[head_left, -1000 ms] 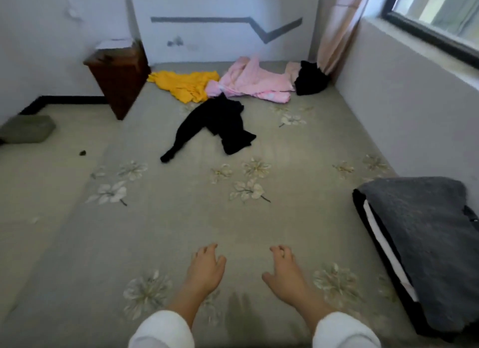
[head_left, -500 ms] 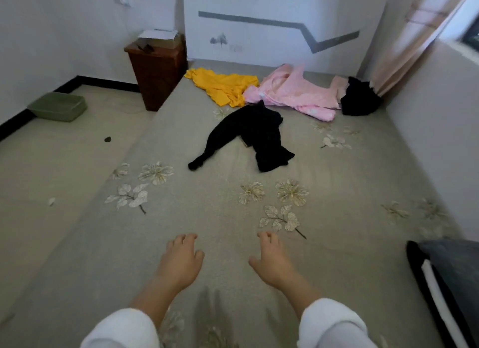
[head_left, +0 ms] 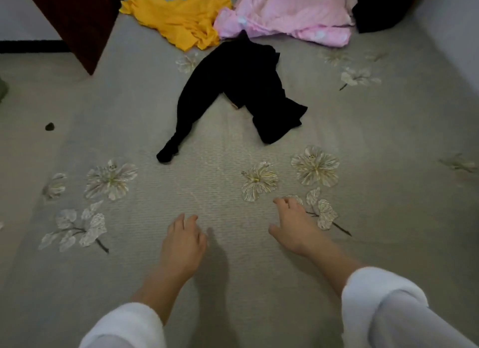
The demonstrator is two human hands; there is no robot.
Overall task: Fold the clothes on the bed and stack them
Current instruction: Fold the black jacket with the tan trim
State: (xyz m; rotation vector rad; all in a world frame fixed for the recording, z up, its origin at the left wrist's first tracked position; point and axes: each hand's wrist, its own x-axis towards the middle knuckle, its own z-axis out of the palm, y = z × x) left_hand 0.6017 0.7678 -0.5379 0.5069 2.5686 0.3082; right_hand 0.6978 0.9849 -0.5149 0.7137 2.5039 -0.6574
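The left hand (head_left: 182,244) and right hand (head_left: 295,225) hover side by side, palms down, just above the bed (head_left: 116,283). Their fingers are loosely curled and hold nothing, probably ready to take the nearest piece. Straight ahead and well apart from them lies a crumpled black garment (head_left: 233,88), one long limb trailing toward the left hand. Beyond it a yellow garment (head_left: 181,20) and a pink garment (head_left: 285,13) lie heaped and touching, neither folded. Nothing looks stacked yet.

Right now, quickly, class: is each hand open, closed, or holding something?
Left hand: open, fingers loosely curled, holding nothing.
Right hand: open, fingers loosely curled, holding nothing.
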